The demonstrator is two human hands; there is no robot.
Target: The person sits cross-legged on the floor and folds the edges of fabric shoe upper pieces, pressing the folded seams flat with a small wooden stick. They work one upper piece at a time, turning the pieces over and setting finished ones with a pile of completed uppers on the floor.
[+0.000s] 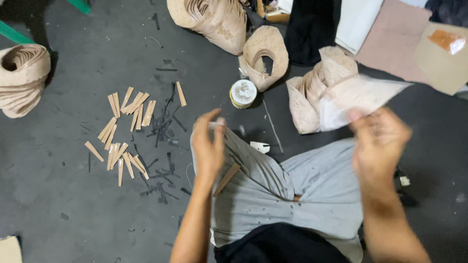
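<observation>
Two bare hands work above a dark grey floor, seen from over the person's lap. At the far left edge sits a curled stack of tan paper pieces (22, 78), nested like a fan. Right of it, a scatter of short tan paper strips (124, 129) lies loose on the floor, mixed with thin dark offcuts (163, 131) that trail toward the person's knee.

Next comes the left hand (208, 148), raised over the grey trousers (273, 185), fingers loosely curled and parted, thumb up; it grips nothing that can be seen. Just below its wrist one tan strip (227, 179) rests slanted on the trouser leg, apart from the fingers. Beyond the hand, on the floor, stands a small round tin (243, 93) with a pale lid, and a small white scrap (260, 146) lies near the knee.

Behind the tin, two more bundles of folded tan paper bags (265, 53) lean together, with a larger bundle above them at the top edge. Further right, another sheaf of bags (314, 92) fans out on the floor.

On the right, the right hand (380, 141) is blurred; its thumb and fingers pinch the edge of a pale paper bag (358, 97), held flat just above that sheaf. Sheets of brown card (395, 41) lie at the top right.
</observation>
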